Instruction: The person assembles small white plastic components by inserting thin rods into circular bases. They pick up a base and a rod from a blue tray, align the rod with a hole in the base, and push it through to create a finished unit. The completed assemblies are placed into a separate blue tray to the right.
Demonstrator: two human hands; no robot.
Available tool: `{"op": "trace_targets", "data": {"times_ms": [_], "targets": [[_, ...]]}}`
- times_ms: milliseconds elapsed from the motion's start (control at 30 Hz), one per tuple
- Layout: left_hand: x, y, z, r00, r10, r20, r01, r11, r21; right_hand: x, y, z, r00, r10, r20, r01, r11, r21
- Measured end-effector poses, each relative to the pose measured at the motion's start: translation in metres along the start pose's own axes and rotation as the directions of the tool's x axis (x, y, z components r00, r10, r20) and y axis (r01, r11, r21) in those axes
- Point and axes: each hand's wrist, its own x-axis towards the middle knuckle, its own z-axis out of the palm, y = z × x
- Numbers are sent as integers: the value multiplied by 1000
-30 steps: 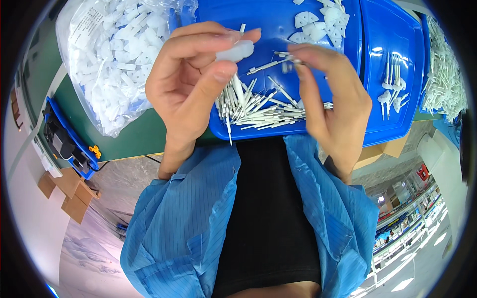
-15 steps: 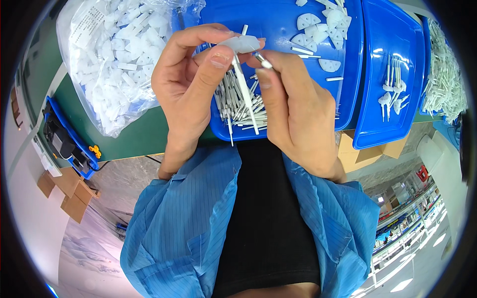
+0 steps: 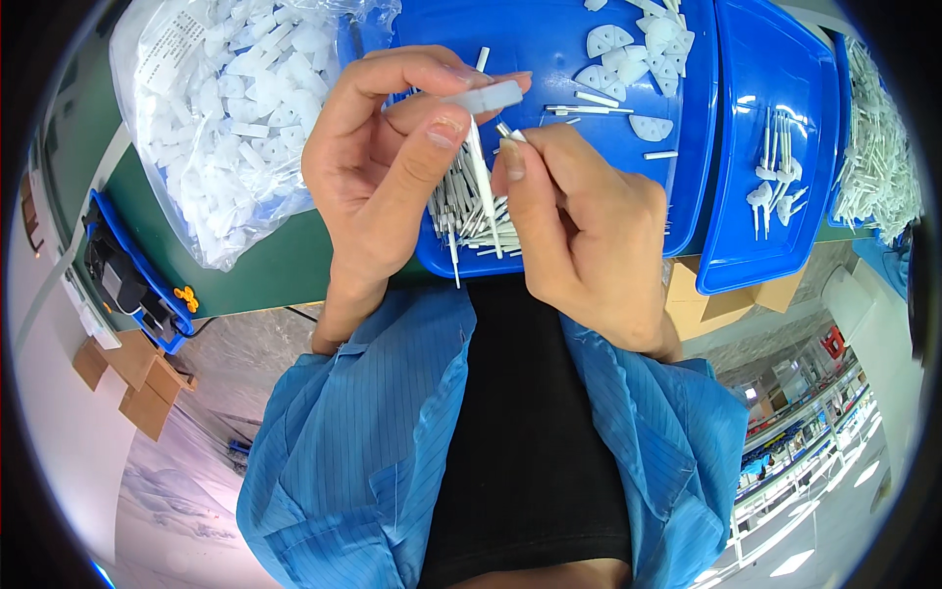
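Head: white piece (image 3: 491, 97) points right (lengthwise).

Light patches (image 3: 792, 563) on grey floor (image 3: 842, 530)

I see the left hand (image 3: 365, 167) pinching a white block (image 3: 496, 96), a rod (image 3: 480, 172) slanting down beneath it. The right hand (image 3: 599, 226) grips a silvery pin (image 3: 506, 132) just beside the block. Below, I see a blue tray (image 3: 520, 37) bearing heaped rods (image 3: 453, 201) and fan-shaped plates (image 3: 605, 39). Left, a bag (image 3: 201, 231) of white pieces lies on the green table (image 3: 257, 280); another tray (image 3: 743, 137) sits right.
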Motion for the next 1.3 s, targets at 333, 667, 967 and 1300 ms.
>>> {"op": "trace_targets", "data": {"times_ms": [333,667,967,1300], "targets": [[0,10,-7,990,102,94,-115,983,144,9,12,0,995,-104,0,102,978,184],[6,19,-4,956,203,211,-268,895,356,0,10,2,929,-363,-68,336,907,-253],[2,21,2,942,249,225,-312,896,316,7,37,4,875,-477,-84,479,878,1],[6,19,-4,915,226,335,-392,696,601,7,32,-4,977,-189,-98,203,966,158]]}}
